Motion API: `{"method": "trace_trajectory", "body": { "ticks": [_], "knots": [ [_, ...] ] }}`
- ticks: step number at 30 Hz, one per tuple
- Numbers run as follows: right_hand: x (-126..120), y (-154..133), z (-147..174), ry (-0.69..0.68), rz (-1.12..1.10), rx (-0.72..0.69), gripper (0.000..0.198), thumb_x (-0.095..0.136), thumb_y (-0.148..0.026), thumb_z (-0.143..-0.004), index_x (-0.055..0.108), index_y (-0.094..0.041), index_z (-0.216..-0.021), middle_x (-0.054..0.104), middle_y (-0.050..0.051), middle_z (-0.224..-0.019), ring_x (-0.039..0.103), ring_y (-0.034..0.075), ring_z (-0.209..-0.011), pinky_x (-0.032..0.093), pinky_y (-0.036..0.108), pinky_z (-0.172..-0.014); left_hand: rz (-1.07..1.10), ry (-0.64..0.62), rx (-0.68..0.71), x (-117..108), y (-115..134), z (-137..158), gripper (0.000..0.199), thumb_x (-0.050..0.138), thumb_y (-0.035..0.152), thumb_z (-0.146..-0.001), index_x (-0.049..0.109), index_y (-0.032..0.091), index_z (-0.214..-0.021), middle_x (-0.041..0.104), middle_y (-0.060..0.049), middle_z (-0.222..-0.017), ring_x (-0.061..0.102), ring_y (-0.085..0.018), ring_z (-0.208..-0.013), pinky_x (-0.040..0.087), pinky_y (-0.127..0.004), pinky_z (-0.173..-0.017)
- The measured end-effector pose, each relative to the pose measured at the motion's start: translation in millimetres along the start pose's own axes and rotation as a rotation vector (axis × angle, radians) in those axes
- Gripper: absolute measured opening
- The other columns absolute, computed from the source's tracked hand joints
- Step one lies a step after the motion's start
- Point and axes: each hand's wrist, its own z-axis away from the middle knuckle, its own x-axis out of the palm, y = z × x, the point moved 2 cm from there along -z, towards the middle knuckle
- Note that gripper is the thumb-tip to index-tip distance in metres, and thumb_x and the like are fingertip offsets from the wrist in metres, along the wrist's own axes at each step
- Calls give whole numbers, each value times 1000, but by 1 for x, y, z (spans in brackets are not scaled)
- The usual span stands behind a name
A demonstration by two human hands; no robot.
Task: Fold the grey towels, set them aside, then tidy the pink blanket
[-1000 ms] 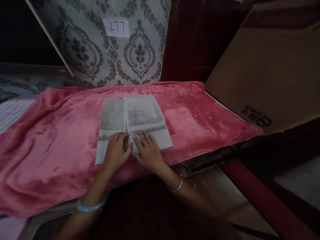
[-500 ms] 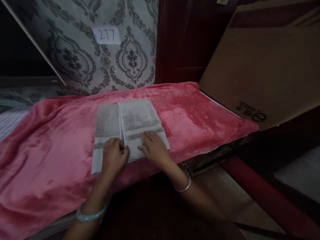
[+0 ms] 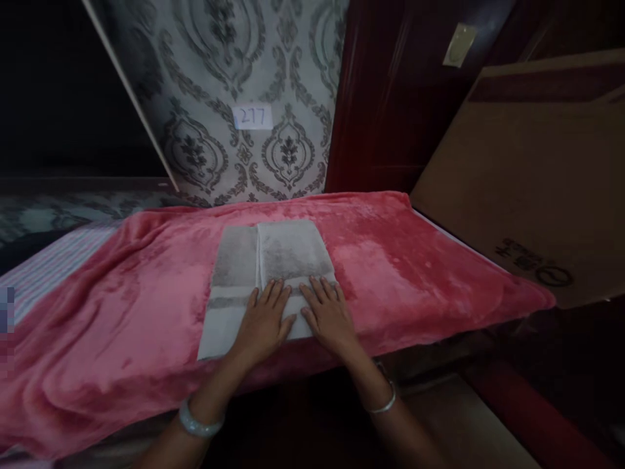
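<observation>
A grey towel (image 3: 293, 251) lies partly folded on a pink plush blanket (image 3: 161, 312). Its right part is folded over into a thicker layer, and the left part lies as a lower layer. My left hand (image 3: 263, 322) rests flat on the near end of the towel, around the fold's edge, with its fingers stretched out. Close beside it, my right hand (image 3: 331, 316) lies flat on the near right corner of the folded layer, fingers spread. Neither hand grips anything. The cloth under both palms is hidden.
A large cardboard box (image 3: 547, 176) leans at the right. Behind the blanket stands a patterned wall (image 3: 288, 65) with a paper label (image 3: 252, 117) reading 277. A dark screen (image 3: 73, 98) is at the upper left, above a striped cloth (image 3: 73, 254).
My left hand has gone from curled fingers at the fold's edge to lying flat on the towel. My right hand has moved nearer the right edge. The camera view has shifted.
</observation>
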Motion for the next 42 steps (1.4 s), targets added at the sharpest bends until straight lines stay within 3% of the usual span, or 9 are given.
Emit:
{"method": "trace_trajectory", "body": {
  "ticks": [4,8,11,15,20,25,33,38,42],
  "knots": [
    [-2,8,-3,-35,8,-22,52,50,-35,-102,51,-27,-154,43,10,-162,38,33,-151,28,60,-122,41,-31,-11,-16,1,0,55,52,40,-97,55,20,-148,51,-17,-156,45,-35,-147,39,-61,-117],
    [-22,15,-31,-100,-76,-64,45,52,-30,-101,63,-20,-143,61,15,-146,57,30,-136,44,49,-114,165,-50,4,-42,-1,-23,41,49,34,-99,68,20,-132,70,-16,-133,66,-31,-124,53,-50,-106],
    [-31,7,-57,-66,-106,-131,45,47,-26,-102,62,-20,-144,63,14,-144,58,28,-135,44,48,-115,234,-50,76,-52,-8,-57,46,42,32,-101,60,19,-142,63,-14,-144,59,-25,-135,46,-42,-116],
    [-13,-12,-65,-173,-68,-261,50,55,-35,-100,57,-25,-149,48,12,-158,39,34,-150,31,57,-123,196,-122,98,-41,-30,-96,54,39,34,-102,51,16,-152,44,-16,-161,37,-29,-152,28,-49,-127],
    [7,-14,-54,-235,-87,-275,53,45,-42,-105,45,-32,-157,31,7,-169,22,32,-158,21,61,-125,122,-189,69,-16,-65,-126,57,46,39,-100,48,19,-154,34,-18,-165,30,-31,-155,21,-57,-127],
    [8,-10,-56,-288,-103,-255,55,43,-45,-106,40,-33,-160,26,5,-171,16,31,-159,16,61,-126,-20,-314,-113,-8,-89,-171,69,38,56,-101,33,25,-162,17,-13,-172,13,-32,-160,13,-58,-127],
    [2,-2,-60,-317,-222,-267,58,56,-46,-100,49,-31,-156,31,6,-169,21,34,-158,22,61,-125,-28,-275,-277,1,-105,-205,76,31,66,-100,30,26,-164,24,-15,-171,17,-38,-159,17,-59,-125],
    [-14,36,-117,-194,-404,-267,51,48,-34,-101,56,-22,-150,60,11,-149,55,26,-138,43,48,-117,-9,-233,-280,5,-107,-200,76,30,67,-99,31,26,-163,23,-15,-171,16,-37,-159,16,-58,-126],
    [0,58,-188,-155,-217,-121,58,40,-30,-102,45,-13,-157,40,15,-163,35,27,-153,29,50,-125,-24,-216,-271,6,-107,-200,77,31,67,-100,32,25,-163,23,-15,-171,17,-37,-159,17,-59,-125]
  ]
}}
